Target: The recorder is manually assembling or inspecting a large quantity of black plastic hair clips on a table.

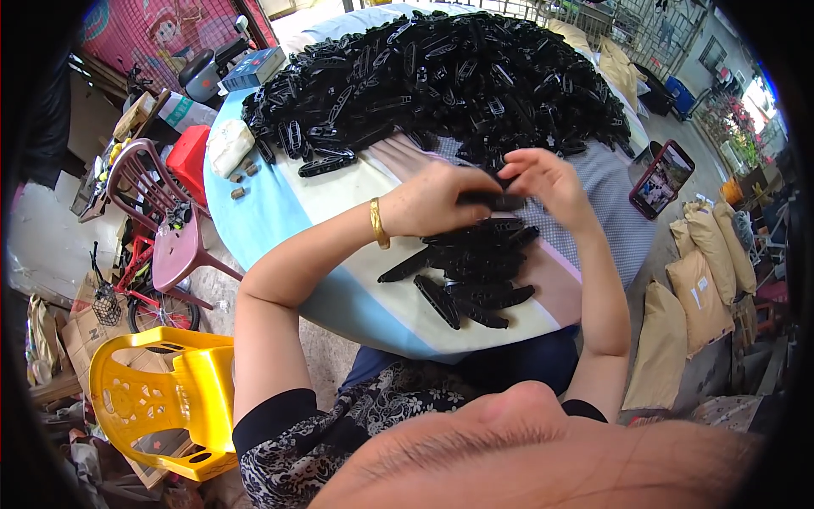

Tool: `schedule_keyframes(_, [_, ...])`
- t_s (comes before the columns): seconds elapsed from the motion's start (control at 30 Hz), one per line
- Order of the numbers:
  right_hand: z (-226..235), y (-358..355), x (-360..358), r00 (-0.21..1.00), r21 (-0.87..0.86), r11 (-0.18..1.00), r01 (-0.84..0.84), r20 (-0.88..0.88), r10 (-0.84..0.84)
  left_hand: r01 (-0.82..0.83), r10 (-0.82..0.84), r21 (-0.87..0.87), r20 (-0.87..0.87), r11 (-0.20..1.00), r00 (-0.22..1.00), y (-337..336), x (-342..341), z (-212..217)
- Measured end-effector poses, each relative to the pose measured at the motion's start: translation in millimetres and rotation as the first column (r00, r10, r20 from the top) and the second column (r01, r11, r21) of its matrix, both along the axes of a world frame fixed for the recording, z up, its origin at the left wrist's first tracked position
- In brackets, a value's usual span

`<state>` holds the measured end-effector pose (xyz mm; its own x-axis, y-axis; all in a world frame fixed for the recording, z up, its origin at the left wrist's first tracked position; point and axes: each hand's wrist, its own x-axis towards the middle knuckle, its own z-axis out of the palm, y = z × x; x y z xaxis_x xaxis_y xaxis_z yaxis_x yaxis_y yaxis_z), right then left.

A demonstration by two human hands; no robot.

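Observation:
My left hand [445, 199], with a gold bangle on its wrist, is closed around a long black plastic clip [493, 202] over the table's middle. My right hand [547, 182] is just to its right, fingers half bent and apart near that clip's end; I see nothing held in them. Right below my hands lies a small group of similar black clips [479, 263], slender and slightly curved. A large heap of black clips [449, 76] covers the far part of the table. The fingertips of my left hand are partly hidden behind the clip.
The round table [254, 208] has a striped cloth. On its left lie a white bundle [229, 146] and small brown pieces; a blue box [253, 69] is farther back. A phone [661, 180] stands at the right edge. Around are a yellow chair [203, 390], a pink chair [174, 254] and brown sacks [699, 288].

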<state>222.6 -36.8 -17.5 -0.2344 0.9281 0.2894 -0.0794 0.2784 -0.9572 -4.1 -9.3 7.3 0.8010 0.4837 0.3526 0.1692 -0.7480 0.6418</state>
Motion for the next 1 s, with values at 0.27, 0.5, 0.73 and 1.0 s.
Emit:
schedule_keyframes(0.27, [-10, 0, -6, 0.329, 0.308, 0.947, 0.088, 0.889, -0.320, 0.073, -0.071, 0.036, -0.065, 0.997, 0.995, 29, 3, -16])
schedule_keyframes(0.5, [-6, -3, -13, 0.386, 0.223, 0.970, 0.095, 0.890, -0.242, -0.101, 0.085, 0.351, 0.059, 0.931, 0.995, 75, 20, -45])
schedule_keyframes(0.73, [-16, 1, -5, 0.441, 0.312, 0.947, 0.075, 0.841, -0.312, 0.193, 0.012, 0.687, -0.282, 0.700, 0.959, 80, 60, -33])
schedule_keyframes(1.0, [-19, 14, 3, 0.702, 0.476, 0.840, 0.259, 0.505, -0.502, -0.195, 0.287, -0.318, 0.273, 0.928, 0.918, 84, 37, -38])
